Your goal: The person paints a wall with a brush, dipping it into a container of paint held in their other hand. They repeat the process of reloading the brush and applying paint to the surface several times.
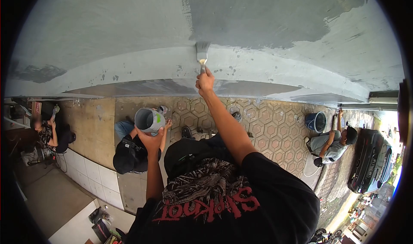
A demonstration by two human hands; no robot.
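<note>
- Right hand (205,81): fingers curled closed around the handle of a paintbrush (202,55); arm extended.
- Brush position: bristles against the grey painted surface (258,16), at the lower edge of a darker patch, just above a paler band.
- Left hand (149,140): fingers spread, grasping a grey paint pot (148,127) near its base; far-side fingertips hidden, their placement cannot be told.
- Pot position: left of and lower than the brush, mouth visible, green mark on its side.
- Behind pot: a crouching person in a dark cap (125,152), partly covered by it.
- Far right: dark bucket (316,122) beside another crouching person (330,145).
</note>
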